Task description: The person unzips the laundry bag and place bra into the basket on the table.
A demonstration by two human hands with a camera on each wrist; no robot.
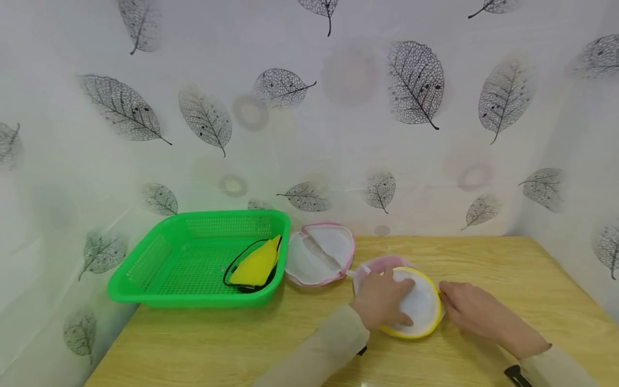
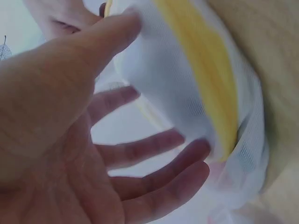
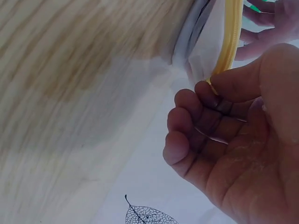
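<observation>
A round white mesh laundry bag with a yellow zipper band [image 1: 422, 301] lies at the right of the table, overlapping a pink-and-white mesh bag [image 1: 384, 262]. My left hand [image 1: 384, 302] rests spread across its top; in the left wrist view, thumb and fingers touch the white mesh [image 2: 154, 60] with gaps between them. At the bag's right edge, my right hand [image 1: 476, 313] pinches the yellow band between thumb and index finger. The right wrist view shows this pinch at the end of the yellow zipper [image 3: 231, 37]; whether a pull tab is held is hidden.
Left of the bags lies another round mesh bag with pink trim [image 1: 316, 255]. A green plastic basket [image 1: 121, 295] stands at the table's left, holding a yellow item with a black cord [image 1: 256, 266]. A leaf-patterned curtain [image 1: 348, 134] rises behind the wooden table [image 1: 217, 344].
</observation>
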